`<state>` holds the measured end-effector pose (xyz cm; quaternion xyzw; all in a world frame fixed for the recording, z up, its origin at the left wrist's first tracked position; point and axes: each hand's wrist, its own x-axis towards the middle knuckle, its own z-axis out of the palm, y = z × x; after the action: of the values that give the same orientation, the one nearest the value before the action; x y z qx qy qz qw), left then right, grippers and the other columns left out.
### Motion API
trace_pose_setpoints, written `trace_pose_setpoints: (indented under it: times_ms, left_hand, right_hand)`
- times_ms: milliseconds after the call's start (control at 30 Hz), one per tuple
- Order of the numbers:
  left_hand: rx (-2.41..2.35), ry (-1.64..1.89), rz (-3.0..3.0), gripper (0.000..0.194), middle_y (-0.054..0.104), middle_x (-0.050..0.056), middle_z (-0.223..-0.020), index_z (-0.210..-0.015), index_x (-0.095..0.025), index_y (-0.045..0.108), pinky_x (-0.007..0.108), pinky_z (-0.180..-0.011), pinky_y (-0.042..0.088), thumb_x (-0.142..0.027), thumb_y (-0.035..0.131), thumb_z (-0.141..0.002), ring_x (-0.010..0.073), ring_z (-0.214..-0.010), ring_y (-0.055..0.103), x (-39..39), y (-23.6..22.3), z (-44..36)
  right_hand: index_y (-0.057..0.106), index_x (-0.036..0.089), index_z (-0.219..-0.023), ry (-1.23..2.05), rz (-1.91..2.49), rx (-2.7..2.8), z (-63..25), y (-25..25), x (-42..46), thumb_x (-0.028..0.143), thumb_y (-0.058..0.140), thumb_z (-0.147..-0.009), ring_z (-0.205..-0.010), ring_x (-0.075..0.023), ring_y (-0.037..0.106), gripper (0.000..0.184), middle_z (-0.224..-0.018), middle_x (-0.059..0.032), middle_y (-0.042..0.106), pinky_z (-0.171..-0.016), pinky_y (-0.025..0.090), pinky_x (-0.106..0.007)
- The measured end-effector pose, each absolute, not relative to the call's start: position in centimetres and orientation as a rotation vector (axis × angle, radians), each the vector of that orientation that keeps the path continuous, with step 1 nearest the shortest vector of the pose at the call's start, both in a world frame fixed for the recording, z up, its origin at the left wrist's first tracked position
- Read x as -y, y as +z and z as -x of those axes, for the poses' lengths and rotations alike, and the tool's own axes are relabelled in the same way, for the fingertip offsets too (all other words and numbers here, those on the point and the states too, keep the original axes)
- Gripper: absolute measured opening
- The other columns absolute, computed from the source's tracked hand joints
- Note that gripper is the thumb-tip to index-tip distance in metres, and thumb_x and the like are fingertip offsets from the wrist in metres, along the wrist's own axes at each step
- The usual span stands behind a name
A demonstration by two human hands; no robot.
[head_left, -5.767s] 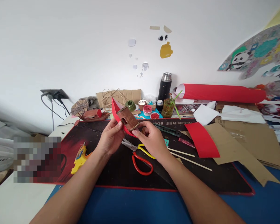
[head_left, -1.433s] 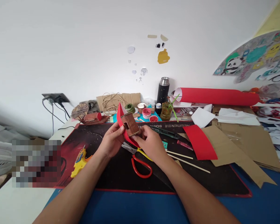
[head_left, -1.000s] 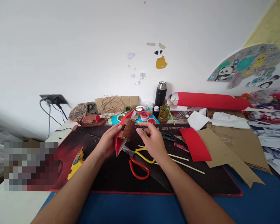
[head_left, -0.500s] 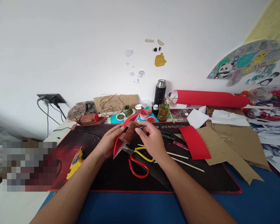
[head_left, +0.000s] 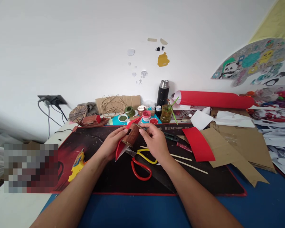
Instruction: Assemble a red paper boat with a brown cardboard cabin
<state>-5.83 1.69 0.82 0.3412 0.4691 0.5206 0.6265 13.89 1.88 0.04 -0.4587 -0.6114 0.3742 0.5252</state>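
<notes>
Above the black mat (head_left: pixel 114 180), my left hand (head_left: pixel 114 141) is closed around a small brown cardboard tube (head_left: pixel 131 136) and a folded piece of red paper (head_left: pixel 120 151) behind it. The tube is tilted and has a dark slot cut in its side. My right hand (head_left: pixel 154 139) pinches the tube's upper right rim between thumb and fingers. Beneath the hands lie scissors (head_left: pixel 142 178) with one red and one yellow handle. Thin wooden sticks (head_left: pixel 192 167) rest under my right wrist, partly hidden.
A yellow glue gun (head_left: pixel 76 166) lies at left. Paint pots (head_left: pixel 146 116), a black thermos (head_left: pixel 163 93) and a red paper roll (head_left: pixel 209 98) line the wall. To the right are a red sheet (head_left: pixel 199 144), cardboard (head_left: pixel 223 147) and a box cutter (head_left: pixel 171 136).
Almost nothing differs. The tube is turned very slightly in my hands, and the view has shifted a little.
</notes>
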Motion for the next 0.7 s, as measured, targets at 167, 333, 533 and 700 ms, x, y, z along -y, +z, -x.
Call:
trace_pose_setpoints:
  times_ms: [167, 333, 533, 700]
  left_hand:
    - [-1.067, 1.2, -0.757, 0.053, 0.087, 0.012, -0.104, -0.108, -0.016, 0.086, 0.031, -0.079, 0.062, -0.041, 0.103, -0.065, 0.0258, -0.089, 0.08, -1.72, 0.81, 5.77]
    - [-1.079, 1.186, -0.745, 0.053, 0.087, 0.012, -0.103, -0.108, -0.015, 0.084, 0.031, -0.079, 0.061, -0.038, 0.102, -0.065, 0.026, -0.089, 0.08, -1.6, 1.18, 5.56]
    - [-1.081, 1.182, -0.724, 0.046, 0.087, 0.012, -0.103, -0.108, -0.014, 0.084, 0.03, -0.077, 0.062, -0.033, 0.1, -0.069, 0.0242, -0.085, 0.08, -1.56, 1.38, 5.34]
    - [-1.029, 1.185, -0.692, 0.04, 0.086, 0.014, -0.105, -0.113, -0.01, 0.082, 0.029, -0.076, 0.063, -0.028, 0.093, -0.079, 0.0227, -0.084, 0.079, -1.68, 0.94, 5.48]
  right_hand:
    - [0.078, 0.023, -0.11, 0.898, 1.091, 1.462, -13.87, 0.02, -1.85, 0.042, 0.065, -0.098, -0.062, -0.0183, 0.056, 0.026, -0.067, 0.0031, 0.06, -0.064, 0.044, -0.031]
    - [0.078, 0.021, -0.111, 0.883, 1.074, 1.465, -13.89, -0.3, -2.05, 0.043, 0.065, -0.098, -0.061, -0.0178, 0.054, 0.029, -0.066, 0.0034, 0.059, -0.064, 0.044, -0.03]
    - [0.079, 0.021, -0.113, 0.886, 1.066, 1.461, -13.91, -0.61, -2.16, 0.045, 0.065, -0.099, -0.058, -0.0172, 0.049, 0.032, -0.063, 0.0046, 0.053, -0.063, 0.041, -0.031]
    - [0.078, 0.02, -0.116, 0.985, 1.034, 1.412, -13.78, -0.55, -2.07, 0.048, 0.064, -0.099, -0.053, -0.0149, 0.041, 0.036, -0.061, 0.0063, 0.046, -0.056, 0.036, -0.029]
